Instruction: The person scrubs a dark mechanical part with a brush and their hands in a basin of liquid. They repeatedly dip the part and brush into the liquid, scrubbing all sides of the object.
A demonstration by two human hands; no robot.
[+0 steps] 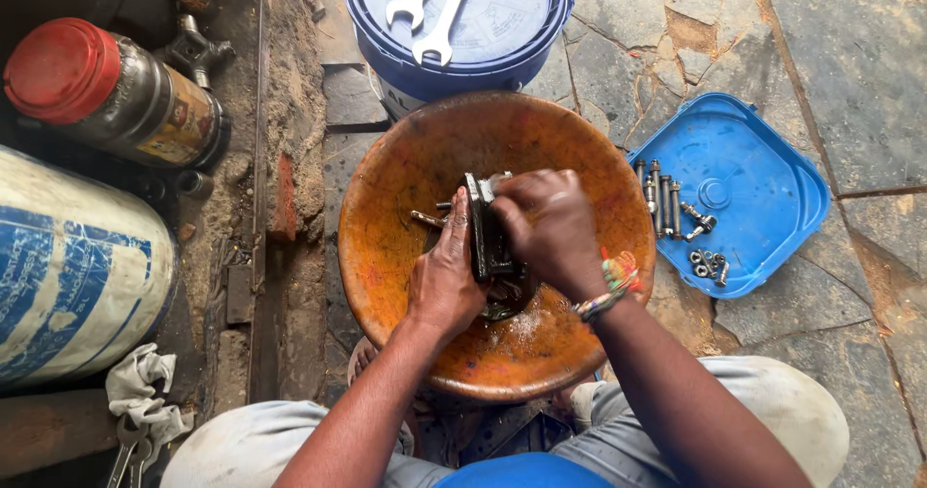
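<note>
- Orange basin (386,247) as landmark: wide, round, stained, set on the stone floor (850,73) between the knees.
- Inside the basin, at its middle: dark metal part (486,232), blocky and greasy, stood on edge over a shallow wet patch.
- Left hand (444,276) pressed flat against the part's left face, fingers together and pointing up, steadying it.
- Right hand (548,225) curled closed over the part's top and right side, fingers wrapped round it; beaded bracelet (610,285) at the wrist.
- Also in the basin, just left of the part: a small bolt (426,219) lying loose.
- Right of the basin, touching its rim or nearly so: blue square lid (763,174) lying upturned, holding a row of long bolts (660,196) and a cluster of small nuts (708,263).
- Beyond the basin: blue bucket (425,73) with its lid on, two spanners (439,5) crossed on top.
- Left of the basin: red-capped canister (116,97) lying on its side, and nearer, a large blue-and-white cylinder (68,266).
- Near-left of the basin: crumpled white rag (140,387) with spanner ends beside it.
</note>
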